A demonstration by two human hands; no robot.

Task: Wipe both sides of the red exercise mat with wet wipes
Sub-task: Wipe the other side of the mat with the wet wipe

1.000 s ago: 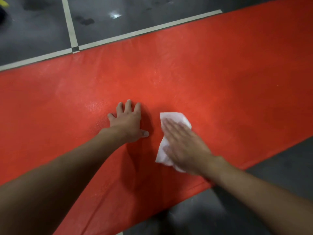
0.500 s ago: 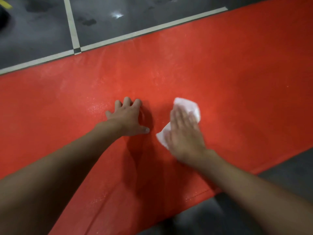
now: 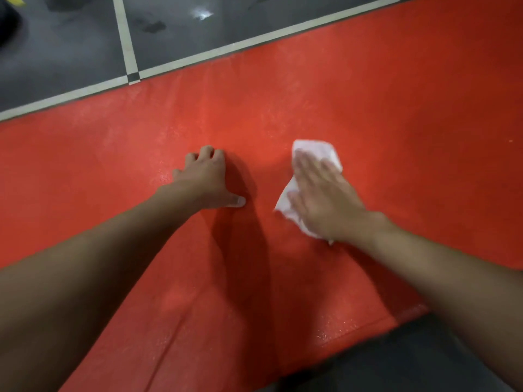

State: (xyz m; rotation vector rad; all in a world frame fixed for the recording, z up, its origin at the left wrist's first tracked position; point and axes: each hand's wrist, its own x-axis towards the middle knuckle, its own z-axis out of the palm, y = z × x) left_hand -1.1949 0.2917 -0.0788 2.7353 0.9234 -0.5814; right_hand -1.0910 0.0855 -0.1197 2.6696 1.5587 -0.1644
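Note:
The red exercise mat (image 3: 382,89) lies flat on the floor and fills most of the view, running from lower left to upper right. My left hand (image 3: 208,179) rests on the mat near its middle, fingers slightly bent, thumb out to the right. To its right, my right hand (image 3: 322,196) presses flat with straight fingers on a white wet wipe (image 3: 314,149). The wipe's far corner and left edge stick out from under the hand; the remainder is hidden. The mat around the hands glistens with small wet specks.
Dark grey floor (image 3: 198,38) with pale painted lines (image 3: 127,43) lies beyond the mat's far edge. A dark object with a yellow tip (image 3: 8,15) sits at the top left corner. More grey floor (image 3: 410,363) shows at the near right.
My right hand has slid the wipe away from me and to the right across the mat. My left hand has stayed in about the same place, its fingers bending a little more.

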